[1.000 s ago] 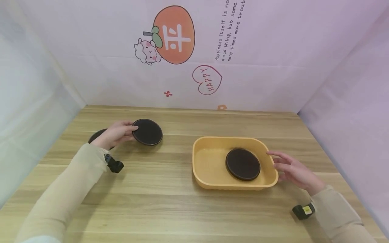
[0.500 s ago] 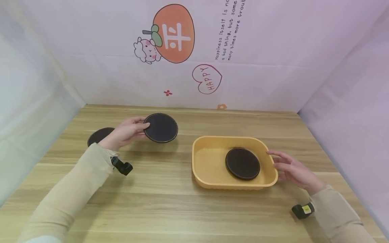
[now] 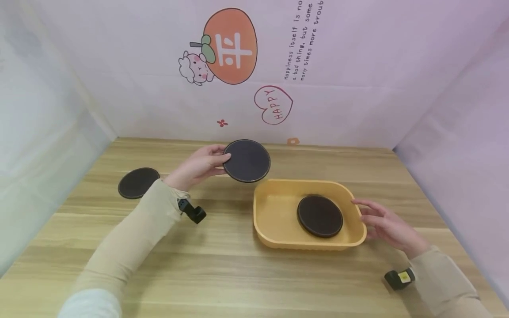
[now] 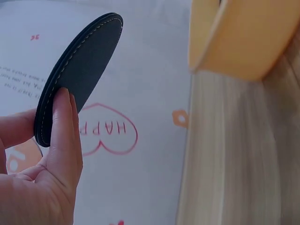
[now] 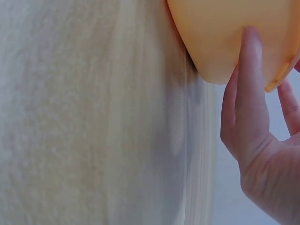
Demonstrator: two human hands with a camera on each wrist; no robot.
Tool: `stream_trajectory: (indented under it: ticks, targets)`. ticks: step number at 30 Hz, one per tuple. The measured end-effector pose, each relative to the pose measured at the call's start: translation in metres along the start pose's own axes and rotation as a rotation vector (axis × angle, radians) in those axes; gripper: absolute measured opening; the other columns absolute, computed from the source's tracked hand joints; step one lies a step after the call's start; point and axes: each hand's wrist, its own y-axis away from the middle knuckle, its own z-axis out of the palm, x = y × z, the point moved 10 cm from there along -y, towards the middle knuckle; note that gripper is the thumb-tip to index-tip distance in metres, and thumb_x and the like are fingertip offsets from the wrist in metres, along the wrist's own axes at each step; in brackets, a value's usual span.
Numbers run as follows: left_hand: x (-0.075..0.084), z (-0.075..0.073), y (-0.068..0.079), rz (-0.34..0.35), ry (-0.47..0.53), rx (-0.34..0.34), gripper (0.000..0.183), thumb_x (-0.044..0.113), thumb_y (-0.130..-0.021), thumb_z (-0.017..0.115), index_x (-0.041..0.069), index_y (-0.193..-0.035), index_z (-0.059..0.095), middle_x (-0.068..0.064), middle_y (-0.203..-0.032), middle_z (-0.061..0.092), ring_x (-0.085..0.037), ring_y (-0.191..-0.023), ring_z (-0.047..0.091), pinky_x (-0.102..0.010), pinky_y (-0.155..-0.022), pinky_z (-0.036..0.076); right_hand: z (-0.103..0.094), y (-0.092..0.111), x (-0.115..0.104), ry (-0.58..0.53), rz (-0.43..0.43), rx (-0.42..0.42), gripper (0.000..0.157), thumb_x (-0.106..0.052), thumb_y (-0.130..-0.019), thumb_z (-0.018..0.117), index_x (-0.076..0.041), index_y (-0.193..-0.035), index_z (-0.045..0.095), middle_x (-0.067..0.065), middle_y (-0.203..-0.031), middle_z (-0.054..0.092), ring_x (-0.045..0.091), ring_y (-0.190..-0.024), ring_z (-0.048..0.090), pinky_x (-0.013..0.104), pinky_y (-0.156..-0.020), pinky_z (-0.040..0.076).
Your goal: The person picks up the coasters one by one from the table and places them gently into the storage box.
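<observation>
My left hand (image 3: 200, 165) pinches a round black coaster (image 3: 248, 161) by its left edge, thumb on top and fingers beneath. The coaster is raised and tilted, just beyond the far left corner of a yellow plastic basin (image 3: 278, 244). In the left wrist view, pale stitching runs round the rim of the held coaster (image 4: 86, 65). Another black coaster (image 3: 320, 215) lies inside the basin, toward its right side. My right hand (image 3: 391, 227) touches the basin's right end with fairly straight fingers; the right wrist view shows fingertips against the outer wall (image 5: 215, 42).
One more black coaster (image 3: 139, 182) lies on the wooden table (image 3: 222, 282) at the left, beside my left forearm. A printed white cloth (image 3: 338, 110) hangs behind the table, with pale cloth sides to left and right.
My left hand has carried the coaster rightward and slightly up, closer to the basin. The coaster on the left table has come into fuller view. The right hand and basin stay put.
</observation>
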Motion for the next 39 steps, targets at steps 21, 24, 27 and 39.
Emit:
stream_trajectory:
  ticks: [21, 24, 27, 39]
  targets:
    - [0.008, 0.101, -0.048, 0.021, 0.040, -0.082, 0.039, 0.001, -0.097, 0.048, -0.007, -0.135, 0.042, -0.026, -0.132, 0.050, -0.010, -0.081, 0.062, -0.046, -0.097, 0.048, -0.005, 0.003, -0.001, -0.008, 0.011, 0.016, 0.049, 0.006, -0.098, 0.035, -0.026, -0.133, 0.048, -0.010, -0.125, 0.057, 0.012, -0.107, 0.061, 0.039, -0.078, 0.057]
    - [0.003, 0.111, -0.056, 0.003, 0.062, -0.086, 0.039, 0.000, -0.097, 0.048, -0.006, -0.135, 0.043, -0.026, -0.132, 0.050, -0.013, -0.082, 0.062, -0.045, -0.097, 0.049, -0.005, 0.002, 0.001, -0.003, 0.024, 0.029, 0.048, 0.005, -0.097, 0.036, -0.026, -0.132, 0.048, -0.010, -0.125, 0.057, 0.013, -0.106, 0.061, 0.040, -0.078, 0.057]
    - [-0.004, 0.121, -0.065, -0.021, 0.086, -0.088, 0.038, 0.000, -0.097, 0.048, -0.005, -0.134, 0.044, -0.025, -0.132, 0.051, -0.015, -0.085, 0.061, -0.045, -0.097, 0.048, -0.003, 0.001, 0.002, -0.016, 0.019, 0.012, 0.049, 0.006, -0.098, 0.035, -0.026, -0.132, 0.048, -0.010, -0.124, 0.057, 0.014, -0.104, 0.062, 0.040, -0.077, 0.058]
    - [-0.032, 0.164, -0.083, -0.061, -0.080, -0.105, 0.041, 0.005, -0.095, 0.055, -0.003, -0.134, 0.044, -0.023, -0.126, 0.054, -0.023, -0.092, 0.062, -0.037, -0.085, 0.056, -0.004, 0.000, -0.002, -0.028, 0.003, 0.015, 0.048, 0.006, -0.097, 0.036, -0.024, -0.133, 0.048, -0.011, -0.125, 0.056, 0.012, -0.104, 0.062, 0.039, -0.077, 0.058]
